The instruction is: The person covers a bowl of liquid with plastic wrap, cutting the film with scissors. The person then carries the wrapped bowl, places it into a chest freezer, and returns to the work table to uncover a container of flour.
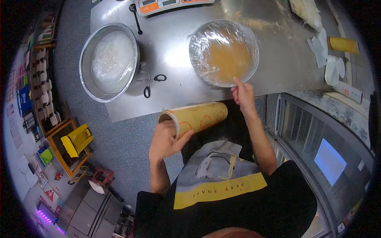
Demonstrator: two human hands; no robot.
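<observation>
A large yellow roll of cling film [198, 117] lies across my lap at the table's front edge. My left hand [167, 137] grips its left end, with the fingers inside the tube and the thumb outside. On the right, my right hand [243, 95] is at the near rim of a metal bowl [224, 53], index finger extended to the rim and the other fingers curled. Clear film covers this bowl, and something orange-brown shows through it. A second metal bowl [109, 62] at the left holds white material in cloudy liquid.
Black-handled scissors [147, 84] lie between the bowls on the steel table [170, 95]. Behind are a black spoon [135, 19] and an orange-white scale [158, 6]. Another yellow roll [344, 45] and crumpled white packaging [334, 69] are at the right. A yellow container [77, 140] stands lower left.
</observation>
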